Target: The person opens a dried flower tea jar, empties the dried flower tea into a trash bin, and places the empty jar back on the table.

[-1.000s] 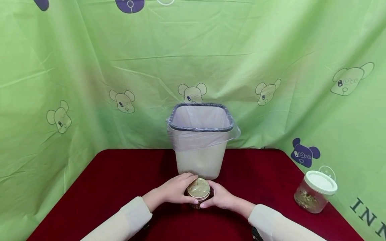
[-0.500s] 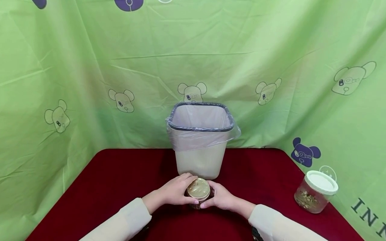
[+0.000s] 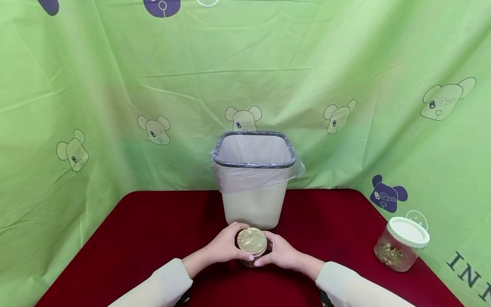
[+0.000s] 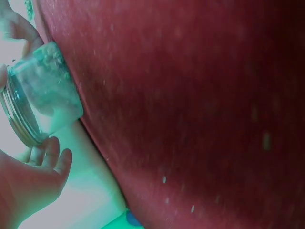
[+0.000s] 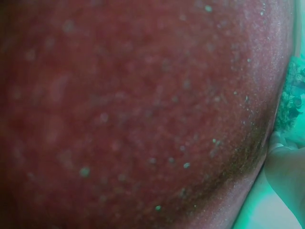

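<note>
A clear jar (image 4: 57, 90) with a gold lid (image 3: 252, 241) stands on the red cloth in front of the bin. Its contents show only as a bumpy mass in the right wrist view's jar edge (image 5: 291, 98). My left hand (image 3: 226, 243) curls around the lid from the left, with the thumb at the near side and the fingers at the far side. From the right, my right hand (image 3: 281, 251) grips the jar's body below the lid. Most of the jar's wall is hidden behind the hands in the head view.
Just behind the jar stands a whitish bin (image 3: 255, 204) with a dark rim and a thin plastic liner. A second clear jar (image 3: 395, 253), white-lidded and partly filled, sits at the table's right edge. Green printed cloth (image 3: 184, 94) hangs around the table.
The fingers of my left hand have drawn back to the lid's rim, so more of the lid's top shows. My right hand and the jar have stayed in place.
</note>
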